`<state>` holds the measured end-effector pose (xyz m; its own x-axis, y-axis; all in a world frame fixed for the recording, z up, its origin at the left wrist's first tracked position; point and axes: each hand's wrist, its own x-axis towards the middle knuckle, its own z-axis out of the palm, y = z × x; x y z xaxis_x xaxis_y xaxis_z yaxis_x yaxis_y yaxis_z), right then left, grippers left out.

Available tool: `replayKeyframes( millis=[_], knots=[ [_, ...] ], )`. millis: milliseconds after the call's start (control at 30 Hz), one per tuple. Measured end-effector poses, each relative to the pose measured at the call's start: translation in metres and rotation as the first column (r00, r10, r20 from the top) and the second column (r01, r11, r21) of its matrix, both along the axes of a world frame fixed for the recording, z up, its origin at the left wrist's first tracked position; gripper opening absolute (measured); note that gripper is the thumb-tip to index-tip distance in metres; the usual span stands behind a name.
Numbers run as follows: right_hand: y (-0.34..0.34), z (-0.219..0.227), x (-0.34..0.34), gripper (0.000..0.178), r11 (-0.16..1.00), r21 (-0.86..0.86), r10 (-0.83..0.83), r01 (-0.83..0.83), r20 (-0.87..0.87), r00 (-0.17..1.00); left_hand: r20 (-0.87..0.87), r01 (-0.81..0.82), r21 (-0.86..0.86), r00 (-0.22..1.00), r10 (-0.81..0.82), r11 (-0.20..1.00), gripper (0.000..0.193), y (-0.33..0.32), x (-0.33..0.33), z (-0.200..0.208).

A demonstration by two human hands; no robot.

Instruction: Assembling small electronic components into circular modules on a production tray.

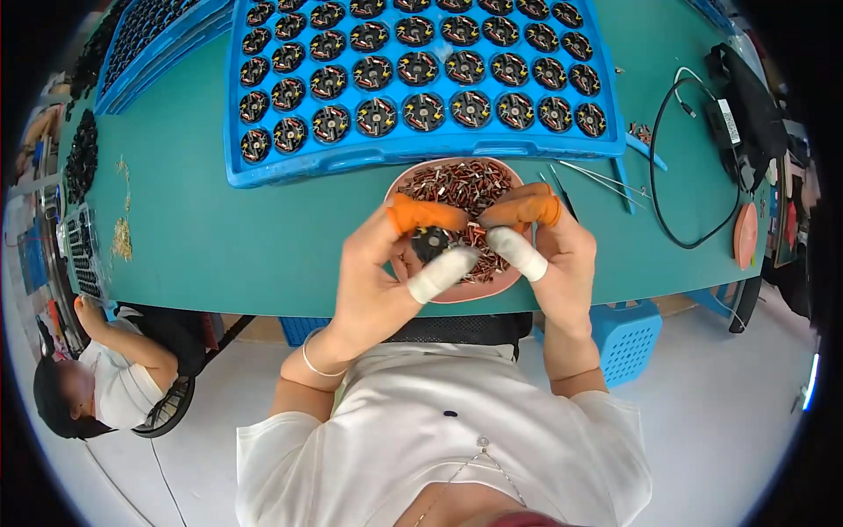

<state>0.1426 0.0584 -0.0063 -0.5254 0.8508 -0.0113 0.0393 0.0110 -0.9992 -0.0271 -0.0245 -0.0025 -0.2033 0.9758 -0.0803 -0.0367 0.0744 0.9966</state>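
Observation:
My left hand (373, 268), with orange and white finger covers, grips a black round part (430, 241) with yellow bits between thumb and fingers. Close beside it, my right hand (558, 250), covered likewise, has thumb and forefinger brought together; what lies between them is too small to make out. Both hands are over a pink bowl (457, 297) filled with small copper-brown cylindrical pieces (461, 180). Beyond the bowl lies a large blue tray (307, 172), its round pockets holding several similar black round parts (424, 111).
Tweezers (601, 178) and a slim dark tool (564, 191) lie right of the bowl. Farther right are a black cable (654, 189), a black bag (751, 114) and a pink dish (745, 235). More blue trays (167, 66) stand far left. A co-worker (127, 378) sits left; a blue stool (625, 338) stands right.

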Motion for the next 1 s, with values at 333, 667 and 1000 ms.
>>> replayKeyframes(
  millis=[333,667,1000],
  knots=[
    [0.0,-0.004,0.004,0.019,0.988,-0.147,0.028,-0.051,-0.159,0.987,0.466,0.144,-0.177,0.884,-0.046,0.974,0.025,0.003,-0.007,0.002],
    [0.001,0.001,0.0,0.021,0.978,-0.186,0.046,-0.098,-0.268,0.962,0.476,0.191,-0.176,0.875,-0.086,0.966,0.021,0.007,-0.001,0.011],
    [0.002,0.003,0.01,0.027,0.988,-0.055,-0.147,0.147,0.014,0.989,0.207,0.007,-0.126,0.978,0.02,0.992,0.016,0.004,0.004,0.013]
  ],
)
